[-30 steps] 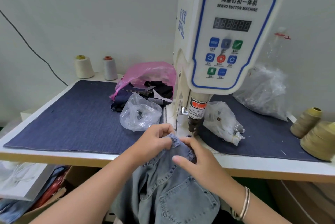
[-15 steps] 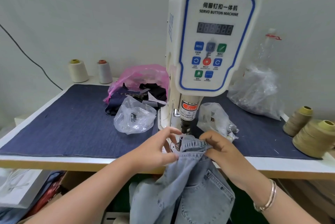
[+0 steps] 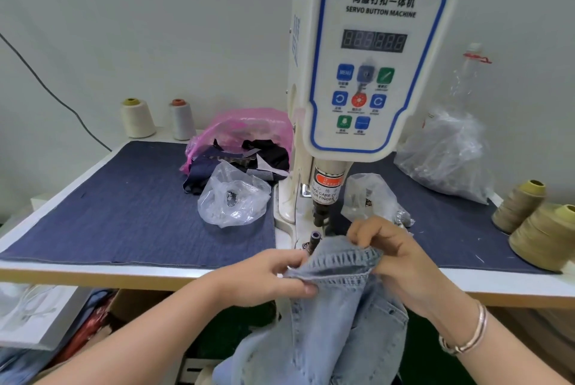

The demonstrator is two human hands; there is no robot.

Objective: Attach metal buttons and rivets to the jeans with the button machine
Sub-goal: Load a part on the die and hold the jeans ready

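Observation:
Light blue jeans [image 3: 333,319] hang over the table's front edge, their waistband held up just in front of the white servo button machine [image 3: 367,73]. My left hand [image 3: 267,278] pinches the waistband at its left end. My right hand [image 3: 392,254] grips the waistband's right part, fingers curled over the top. The machine's punch head [image 3: 320,213] stands above a small dark lower die [image 3: 315,236], which shows just beyond the denim edge. A clear bag of metal pieces [image 3: 233,198] lies left of the machine, another clear bag [image 3: 370,198] right of it.
A dark denim mat [image 3: 124,204] covers the table. A pink bag with dark fabric scraps [image 3: 242,141] sits behind, two thread cones [image 3: 137,118] at the back left, olive cones [image 3: 541,235] at the right, and a large crumpled clear bag [image 3: 448,154] at the back right.
Both hands raised the waistband from below the table edge toward the machine's die. My hands have spread apart along the waistband, and the lower die now shows beyond the denim.

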